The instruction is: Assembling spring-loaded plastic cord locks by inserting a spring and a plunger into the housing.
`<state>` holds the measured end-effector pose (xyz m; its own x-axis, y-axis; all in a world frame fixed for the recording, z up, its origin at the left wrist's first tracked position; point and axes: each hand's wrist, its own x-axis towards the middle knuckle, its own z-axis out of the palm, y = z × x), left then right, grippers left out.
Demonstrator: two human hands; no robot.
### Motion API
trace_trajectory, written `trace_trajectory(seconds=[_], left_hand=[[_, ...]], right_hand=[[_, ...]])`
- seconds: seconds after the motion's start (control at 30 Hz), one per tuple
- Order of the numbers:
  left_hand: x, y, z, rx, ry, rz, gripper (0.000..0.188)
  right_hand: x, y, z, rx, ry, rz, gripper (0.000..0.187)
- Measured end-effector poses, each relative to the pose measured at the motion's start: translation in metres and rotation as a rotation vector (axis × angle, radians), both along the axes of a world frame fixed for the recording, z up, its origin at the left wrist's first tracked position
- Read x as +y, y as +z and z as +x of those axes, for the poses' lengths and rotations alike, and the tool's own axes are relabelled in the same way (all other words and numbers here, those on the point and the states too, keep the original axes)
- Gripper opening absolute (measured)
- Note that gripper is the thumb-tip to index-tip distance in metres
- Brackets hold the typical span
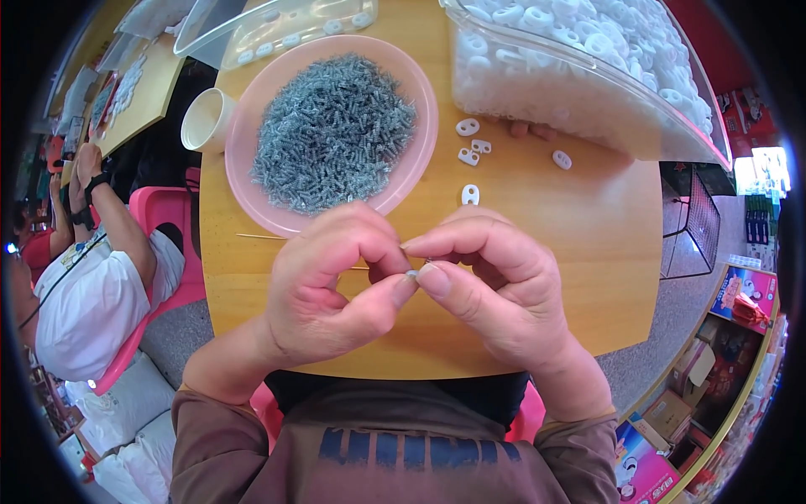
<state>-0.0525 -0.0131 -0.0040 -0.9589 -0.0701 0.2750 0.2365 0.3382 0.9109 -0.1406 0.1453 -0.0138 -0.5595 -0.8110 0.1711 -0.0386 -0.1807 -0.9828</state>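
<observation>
My left hand point(336, 281) and my right hand point(499, 286) meet over the near part of the table, thumbs and forefingers pinched tip to tip. Between the thumb tips shows a tiny pale piece point(412, 273), too small and covered to name. Just beyond my hands sits a pink bowl point(426, 105) heaped with small metal springs point(332, 130). Past my right hand lie several loose white two-hole plastic pieces, among them an upright oval one point(470, 195) closest to my fingers. Part of a thin stick point(359, 268) shows behind my left fingers.
A clear bin point(537, 126) full of white plastic pieces stands far right; another clear container point(243, 29) is at the far left. A cream cup point(201, 118) lies tilted beside the bowl. Another thin stick point(259, 236) rests near it. Someone in white point(101, 294) sits leftward.
</observation>
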Motion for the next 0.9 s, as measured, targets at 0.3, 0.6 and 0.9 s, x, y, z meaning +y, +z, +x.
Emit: trace_trajectory(seconds=[0.3,0.6,0.9], left_hand=[[0.009,-0.003,0.002,-0.065,0.059,0.187,0.012],[0.009,-0.001,0.007,-0.211,0.057,0.284,0.007],[0.013,0.002,0.006,-0.314,0.039,0.655,0.010]], right_hand=[[-0.001,0.014,0.006,-0.636,-0.053,-0.043,0.009],[-0.001,0.004,0.002,-0.432,-0.034,-0.065,0.007],[-0.002,0.008,-0.003,-0.404,-0.027,-0.098,0.013]])
